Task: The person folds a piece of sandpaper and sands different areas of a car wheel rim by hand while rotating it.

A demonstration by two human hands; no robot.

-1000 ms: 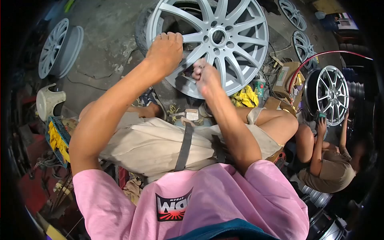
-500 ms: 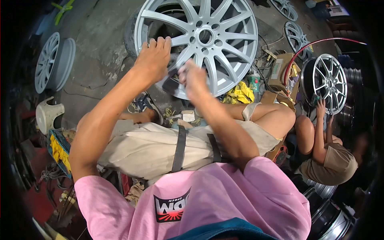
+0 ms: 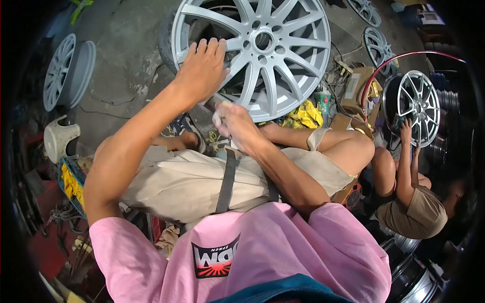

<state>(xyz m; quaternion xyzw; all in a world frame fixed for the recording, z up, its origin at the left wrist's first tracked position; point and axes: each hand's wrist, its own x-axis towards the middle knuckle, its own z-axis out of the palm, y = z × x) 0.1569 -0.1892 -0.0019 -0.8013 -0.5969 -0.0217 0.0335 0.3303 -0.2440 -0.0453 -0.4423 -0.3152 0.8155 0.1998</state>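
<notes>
Grey wheel [image 3: 271, 54] is just ahead of both hands' fingers, spoked face twd cam. L hand [image 3: 204, 68] lies over its near L edge, fingers straight & slightly spread, tips by a spoke [image 3: 235, 44]. R hand [image 3: 237, 126] is lower, nearer the lap, behind & to R of L fingers; its fingers curl in, but can't tell if they pinch the dark piece [image 3: 213, 102] showing btwn the two hands. Yellow cloth [image 3: 305, 115] is off R of R fingers, green bottle [image 3: 324, 102] just past it.

To do this well, IMO: L palm firm on the edge so the wheel doesn't rock, L fingers clear of R hand's path; R strokes short & even, light pressure, wrist loose, no knuckles knocking spoke edges.

Vs ½ sec ago: R hand is pulled back twd the lap & looks sharper; it was a blur over the wheel's lower edge. L hand stays on the same edge. Wheel sits a touch diff. in view, prob. cam motion. Co-worker's hand [image 3: 406, 130] still at another wheel, far R of R fingers.
</notes>
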